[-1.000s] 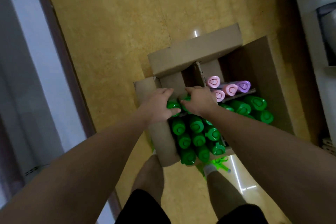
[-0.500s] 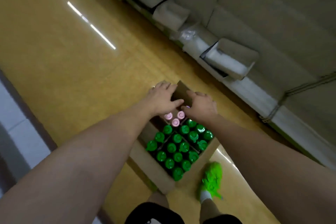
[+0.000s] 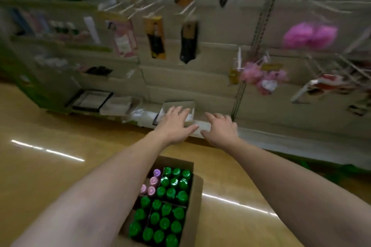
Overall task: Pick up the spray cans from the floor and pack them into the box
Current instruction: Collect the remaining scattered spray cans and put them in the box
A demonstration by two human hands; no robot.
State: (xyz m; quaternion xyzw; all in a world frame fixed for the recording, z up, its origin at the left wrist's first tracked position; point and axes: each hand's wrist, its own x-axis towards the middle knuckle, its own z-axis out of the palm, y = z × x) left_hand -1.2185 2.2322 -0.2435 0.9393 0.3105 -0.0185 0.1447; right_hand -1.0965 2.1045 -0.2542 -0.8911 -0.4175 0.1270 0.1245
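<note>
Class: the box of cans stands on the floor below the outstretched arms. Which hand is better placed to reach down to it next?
Left, probably. The left hand has its forearm right over the box; the right hand hangs further to the side.

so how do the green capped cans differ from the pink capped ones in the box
The green-capped cans far outnumber the pink-capped cans. The green ones fill most of the box; the pink ones sit together at its far left edge, beside the left forearm. All stand upright, caps up.

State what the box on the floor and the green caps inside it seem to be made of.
Box: corrugated cardboard by the look, matte brown with thin folded walls. Green caps: probably moulded plastic, glossy, with bright highlights on top.
</note>
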